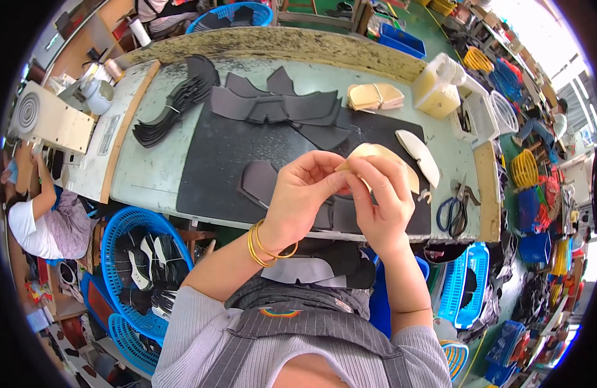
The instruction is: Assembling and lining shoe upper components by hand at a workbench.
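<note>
My left hand (305, 194) and my right hand (383, 207) meet over the black mat (208, 168). Between their pinched fingertips is a curved beige piece (369, 151), partly hidden by the right fingers. Thin bangles circle my left wrist. Below my left hand lies a dark cut piece (258, 182), and more dark pieces show between the hands. A white curved piece (420, 158) rests at the mat's right side, nearest my right hand. Farther back, several dark shaped pieces (272, 107) overlap in a spread pile.
A tied bundle of black strips (182, 103) lies back left, a banded beige stack (374, 96) back right. Scissors (458, 210) lie right, near a yellowish container (437, 87). Blue baskets (140, 220) with pieces stand left below the table. Another person (46, 220) sits at far left.
</note>
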A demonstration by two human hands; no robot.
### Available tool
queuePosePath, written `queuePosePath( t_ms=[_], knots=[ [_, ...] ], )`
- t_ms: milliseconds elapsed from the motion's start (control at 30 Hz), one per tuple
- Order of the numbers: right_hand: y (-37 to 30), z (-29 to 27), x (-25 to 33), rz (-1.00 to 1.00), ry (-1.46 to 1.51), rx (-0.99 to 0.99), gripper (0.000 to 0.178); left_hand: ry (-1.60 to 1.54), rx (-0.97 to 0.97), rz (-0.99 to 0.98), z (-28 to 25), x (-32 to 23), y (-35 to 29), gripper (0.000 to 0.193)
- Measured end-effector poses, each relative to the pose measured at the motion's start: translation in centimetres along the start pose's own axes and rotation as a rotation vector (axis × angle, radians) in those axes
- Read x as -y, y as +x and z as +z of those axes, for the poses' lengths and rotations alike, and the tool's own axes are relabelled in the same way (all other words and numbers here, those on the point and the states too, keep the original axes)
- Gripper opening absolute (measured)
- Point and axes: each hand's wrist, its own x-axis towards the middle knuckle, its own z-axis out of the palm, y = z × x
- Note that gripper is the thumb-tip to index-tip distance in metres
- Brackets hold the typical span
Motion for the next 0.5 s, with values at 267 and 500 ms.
queuePosePath(
  t_ms=[267,500],
  knots=[
    [0.2,-0.5,3.2,0.101,0.001,0.129,0.019,0.135,-0.055,0.073,0.4,-0.9,-2.5,0.018],
    [-0.9,-0.6,4.4,-0.005,-0.213,0.091,0.014,0.425,-0.066,0.201,0.7,-0.7,-3.8,0.014]
  ],
)
